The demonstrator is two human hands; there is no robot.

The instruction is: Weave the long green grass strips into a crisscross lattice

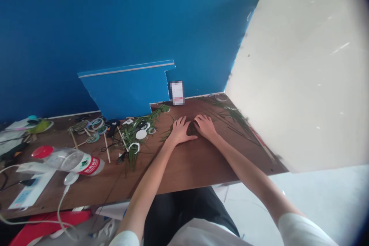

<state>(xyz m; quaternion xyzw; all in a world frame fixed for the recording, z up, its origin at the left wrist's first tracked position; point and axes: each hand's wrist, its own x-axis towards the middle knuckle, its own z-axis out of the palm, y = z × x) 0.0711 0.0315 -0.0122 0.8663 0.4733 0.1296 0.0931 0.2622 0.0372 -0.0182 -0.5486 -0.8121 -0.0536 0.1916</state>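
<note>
Left hand (pixel 181 131) beside right hand (pixel 205 125) on the table (pixel 198 169), leaf heap (pixel 132 157) to their left, loose leaves (pixel 242 120) along the right edge, panel (pixel 129 94) at the back edge, power strip (pixel 36 189) near the front edge, bottle (pixel 72 160) behind and right of it

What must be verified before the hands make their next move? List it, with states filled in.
1. Left hand palm down on the wooden tabletop: ok, fingers spread.
2. Right hand apart from the left: ok, a narrow gap shows.
3. Nothing under the palms: cannot tell, undersides hidden.
4. Green leaf blades gathered in one place: not ok, they lie on both sides of the hands.
5. Plastic bottle upright: not ok, lying on its side, red cap on.
6. White cable away from the front edge: not ok, it hangs over.
</note>
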